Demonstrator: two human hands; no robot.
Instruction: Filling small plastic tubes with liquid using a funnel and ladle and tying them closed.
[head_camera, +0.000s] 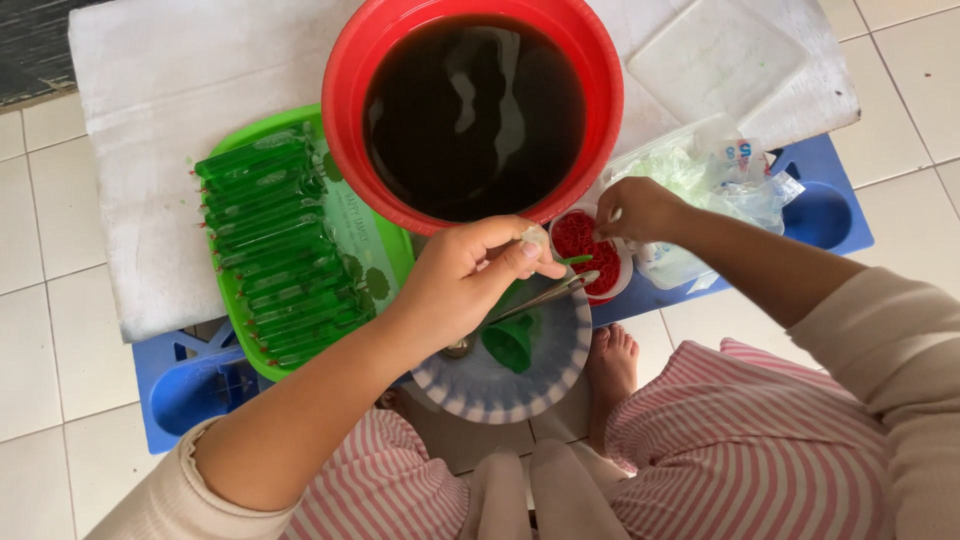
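My left hand (470, 280) pinches the top of a thin green filled plastic tube (573, 260) over a blue-striped plate (500, 385). On that plate lie a green funnel (510, 342) and a metal spoon (545, 297). My right hand (635, 208) reaches into a small white cup of red rubber bands (585, 245), its fingers closed on the bands. A big red basin (345, 90) of dark liquid stands just beyond both hands. Several filled green tubes (270, 245) lie stacked on a green tray (395, 255) at the left.
Clear plastic bags (700, 170) and a clear lid (715, 55) lie to the right on a white board (150, 150) over a blue stool (830, 215). My bare foot (610, 365) and striped trousers (760, 440) are below, on a white tiled floor.
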